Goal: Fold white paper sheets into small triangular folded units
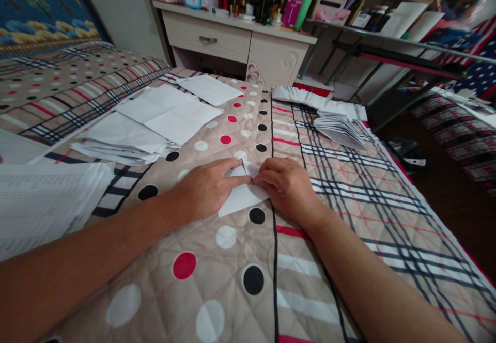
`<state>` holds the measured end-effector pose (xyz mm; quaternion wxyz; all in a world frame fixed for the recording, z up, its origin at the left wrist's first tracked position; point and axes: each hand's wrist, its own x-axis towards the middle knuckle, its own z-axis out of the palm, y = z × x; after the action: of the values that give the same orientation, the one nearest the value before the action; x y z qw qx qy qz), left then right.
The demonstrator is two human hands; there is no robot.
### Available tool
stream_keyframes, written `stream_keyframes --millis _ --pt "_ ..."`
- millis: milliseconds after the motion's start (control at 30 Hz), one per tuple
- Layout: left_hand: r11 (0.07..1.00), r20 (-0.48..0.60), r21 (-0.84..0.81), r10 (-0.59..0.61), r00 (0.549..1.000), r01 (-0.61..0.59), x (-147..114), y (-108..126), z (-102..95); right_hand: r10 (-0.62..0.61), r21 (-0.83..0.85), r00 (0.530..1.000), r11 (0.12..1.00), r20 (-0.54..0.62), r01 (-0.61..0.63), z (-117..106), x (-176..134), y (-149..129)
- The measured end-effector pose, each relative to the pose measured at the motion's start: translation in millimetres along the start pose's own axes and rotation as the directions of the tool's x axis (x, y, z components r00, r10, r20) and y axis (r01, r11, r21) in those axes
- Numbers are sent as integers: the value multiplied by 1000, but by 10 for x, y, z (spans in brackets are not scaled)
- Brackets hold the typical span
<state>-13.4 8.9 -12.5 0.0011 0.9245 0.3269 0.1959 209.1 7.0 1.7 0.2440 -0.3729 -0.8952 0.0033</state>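
A small folded sheet of white paper lies on the quilted bedspread between my hands. My left hand rests over its left side, with the thumb and forefinger stretched out and apart on the paper; its other fingers are mostly hidden. From the right, my right hand has its fingers curled and pressed together at the paper's upper right part, pinching the fold. The fingertips of both hands nearly meet at the crease. Part of the paper is covered by the hands.
Loose white sheets lie in a pile at the back left, near a stack of printed pages. At the back right is a row of folded papers with a smaller folded bundle. A white dresser stands beyond the bed.
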Motion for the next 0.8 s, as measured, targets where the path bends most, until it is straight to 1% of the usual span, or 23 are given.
stream_keyframes --millis 267,467,533,567,600,633,667,700,733,767,800 --pt "999 -2 -29 24 1000 -24 -8 -36 2 -2 -17 1000 1000 -5 2 -7 -1 -4" --pt "999 26 37 24 999 -25 -6 -28 18 -1 1 1000 1000 -6 1 7 -2 -11" --pt "999 36 45 15 999 -16 -8 -21 25 18 44 1000 999 11 -18 3 -4 -23" --pt "999 40 42 11 999 -13 -9 -17 28 29 92 999 995 17 -30 -3 -7 -26" --pt "999 42 37 8 999 -10 -12 -14 30 50 161 999 986 8 -51 -11 -12 -23" --pt "999 43 32 5 999 -6 -15 -12 31 93 243 995 966 -25 -84 -20 -19 -10" --pt "1000 42 28 4 999 -5 -18 -10 33 167 331 982 935 -85 -130 -29 -29 14" --pt "1000 42 26 5 999 -6 -22 -9 35 274 420 948 888 -160 -186 -38 -40 50" --pt "1000 42 27 7 999 -8 -26 -8 37 404 506 886 826 -226 -247 -46 -53 98" --pt "1000 39 30 8 999 -9 -29 -7 39 535 580 802 753 -266 -310 -52 -67 153" --pt "999 37 34 10 999 -12 -32 -5 40 645 642 718 672 -263 -369 -56 -81 211"
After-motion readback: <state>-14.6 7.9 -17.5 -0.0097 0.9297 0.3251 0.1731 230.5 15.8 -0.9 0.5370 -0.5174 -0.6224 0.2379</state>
